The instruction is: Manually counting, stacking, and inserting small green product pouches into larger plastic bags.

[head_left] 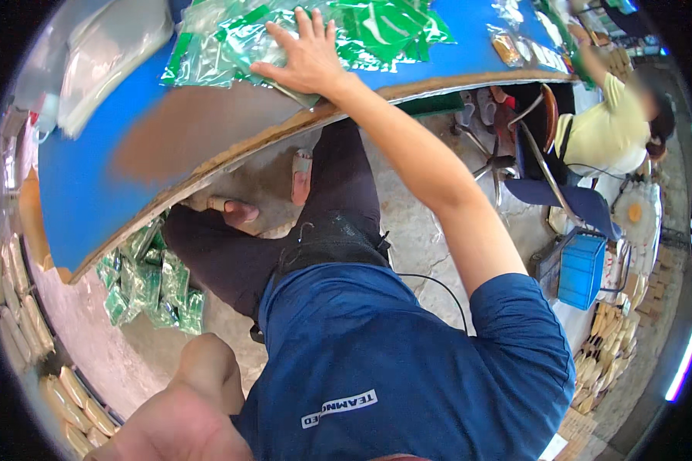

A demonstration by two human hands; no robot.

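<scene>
My right hand point(304, 61) lies spread over a pile of clear and green plastic packets point(369, 34) on the blue table point(77, 200). Its fingers are apart and the palm rests on the shiny film, close to the table's front edge. My left arm is bent up near the camera at the lower left. Part of what seems to be my left hand point(181, 430) shows there, blurred, with its fingers hidden. Left of the pile is a stack of clear plastic bags point(104, 69). Small packets point(506, 48) are scattered farther right on the table.
Green packets point(161, 288) are heaped on the floor under the table's left end. A person in a yellow top point(611, 127) sits at the right by a chair. A blue basket point(581, 270) stands behind the chair. Wrapped bundles point(23, 307) line the left side.
</scene>
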